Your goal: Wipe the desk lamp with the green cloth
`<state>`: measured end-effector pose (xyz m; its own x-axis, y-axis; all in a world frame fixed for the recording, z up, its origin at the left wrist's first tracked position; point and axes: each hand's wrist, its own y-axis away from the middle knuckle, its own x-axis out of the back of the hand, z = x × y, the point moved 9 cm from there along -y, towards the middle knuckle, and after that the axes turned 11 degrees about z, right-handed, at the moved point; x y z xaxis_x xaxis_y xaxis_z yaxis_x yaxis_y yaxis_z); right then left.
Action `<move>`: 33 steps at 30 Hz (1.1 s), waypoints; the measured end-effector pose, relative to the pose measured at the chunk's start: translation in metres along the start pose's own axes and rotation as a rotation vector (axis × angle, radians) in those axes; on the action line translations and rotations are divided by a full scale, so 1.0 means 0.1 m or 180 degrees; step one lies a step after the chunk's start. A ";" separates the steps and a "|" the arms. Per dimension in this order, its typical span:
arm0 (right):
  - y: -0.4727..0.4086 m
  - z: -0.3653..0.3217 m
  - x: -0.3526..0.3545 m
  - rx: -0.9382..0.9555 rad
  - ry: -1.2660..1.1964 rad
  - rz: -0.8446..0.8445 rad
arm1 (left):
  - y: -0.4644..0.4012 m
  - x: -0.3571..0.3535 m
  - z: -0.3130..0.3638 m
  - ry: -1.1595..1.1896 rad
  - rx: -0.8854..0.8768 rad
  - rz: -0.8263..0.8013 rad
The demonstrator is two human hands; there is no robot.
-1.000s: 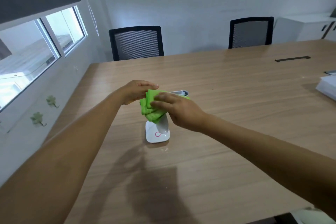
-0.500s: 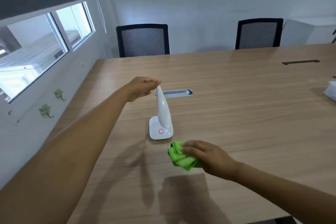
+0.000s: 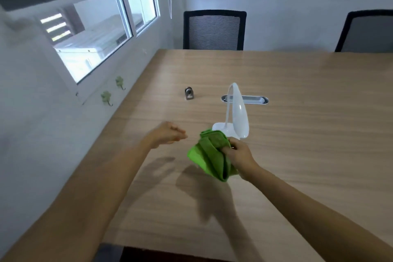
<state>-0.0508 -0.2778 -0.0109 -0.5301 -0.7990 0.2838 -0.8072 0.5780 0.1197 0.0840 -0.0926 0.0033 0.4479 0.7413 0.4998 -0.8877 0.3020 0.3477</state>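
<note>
The white desk lamp stands upright on the wooden table, its head bent down over its base. Just in front of the base, my right hand grips the bunched green cloth, which hangs a little above the tabletop. My left hand hovers to the left of the cloth, fingers loosely curled, holding nothing and touching neither cloth nor lamp. The hand is blurred.
A small grey metal object sits on the table left of the lamp. A silver cable slot lies behind the lamp. Two black mesh chairs stand at the far edge. The wall with a window runs along the left.
My left hand let go of the lamp's top and dropped down to the left of the cloth. My right hand lifted the cloth off the table. The view swung left.
</note>
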 end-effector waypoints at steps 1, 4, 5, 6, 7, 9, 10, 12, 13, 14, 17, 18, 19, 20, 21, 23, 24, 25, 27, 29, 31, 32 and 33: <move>-0.03 0.00 -0.14 -0.0194 -0.0271 -0.0051 | 0.05 -0.01 -0.18 -0.0048 0.0108 -0.0079; -0.05 -0.06 -0.62 -0.0703 -0.1122 -0.0299 | 0.14 -0.05 -0.64 0.0386 0.0504 -0.0288; -0.06 -0.06 -0.79 -0.0913 -0.1373 -0.0378 | 0.17 -0.03 -0.77 0.0674 0.0661 -0.0270; -0.05 -0.06 -0.96 -0.1150 -0.1559 -0.0451 | 0.19 0.01 -0.87 0.0908 0.0777 -0.0233; -0.05 -0.05 -1.13 -0.1380 -0.1690 -0.0537 | 0.21 0.06 -0.96 0.1103 0.0881 -0.0219; -0.06 -0.02 -1.46 -0.1643 -0.1841 -0.0748 | 0.26 0.13 -1.11 0.1360 0.1059 -0.0301; -0.06 -0.01 -1.60 -0.1722 -0.1852 -0.0815 | 0.27 0.18 -1.20 0.1447 0.1139 -0.0329; -0.07 0.02 -1.85 -0.1858 -0.1821 -0.0838 | 0.27 0.30 -1.35 0.1664 0.1257 -0.0329; -0.07 0.03 -1.94 -0.1901 -0.1802 -0.0863 | 0.27 0.36 -1.41 0.1731 0.1294 -0.0275; -0.06 0.03 -2.04 -0.1919 -0.1746 -0.0892 | 0.27 0.43 -1.47 0.1779 0.1324 -0.0208; -0.09 0.04 -2.24 -0.1909 -0.1414 -0.0841 | 0.21 0.64 -1.65 0.1648 0.1377 0.0031; -0.10 0.05 -2.27 -0.1916 -0.1302 -0.0812 | 0.19 0.71 -1.71 0.1460 0.1397 0.0131; -0.12 0.06 -2.33 -0.1926 -0.1228 -0.0835 | 0.16 0.77 -1.79 0.1255 0.1431 0.0238; -0.13 0.06 -2.39 -0.1930 -0.1148 -0.0900 | 0.11 0.84 -1.86 0.1079 0.1439 0.0372; -0.14 0.06 -2.44 -0.1925 -0.1078 -0.0988 | 0.08 0.88 -1.92 0.0927 0.1436 0.0479; -0.13 0.05 -2.56 -0.1911 -0.0959 -0.1242 | -0.01 0.96 -2.01 0.0681 0.1414 0.0672; -0.12 0.05 -2.61 -0.1908 -0.0921 -0.1330 | -0.04 0.99 -2.00 0.0488 0.1360 0.0710; -0.12 0.04 -2.65 -0.1891 -0.0874 -0.1369 | -0.07 1.03 -1.96 0.0223 0.1242 0.0782; -0.14 0.04 -2.72 -0.1855 -0.0788 -0.1355 | -0.12 1.18 -1.85 -0.0189 0.0979 0.1128; -0.15 0.06 -2.76 -0.1870 -0.0745 -0.1356 | -0.14 1.25 -1.76 -0.0489 0.0806 0.1307; -0.16 0.09 -2.75 -0.1915 -0.0777 -0.1312 | -0.16 1.25 -1.71 -0.0812 0.0710 0.1283; -0.16 0.09 -2.73 -0.1945 -0.0808 -0.1288 | -0.18 1.27 -1.69 -0.0883 0.0683 0.1322; -0.16 0.09 -2.67 -0.1931 -0.0778 -0.1241 | -0.17 1.30 -1.66 -0.0869 0.0670 0.1398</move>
<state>0.1014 -0.0750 -0.0974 -0.3352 -0.9372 -0.0967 -0.7011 0.1795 0.6901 0.1395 0.0980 -0.0698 0.0771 0.5798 0.8111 -0.9692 -0.1472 0.1973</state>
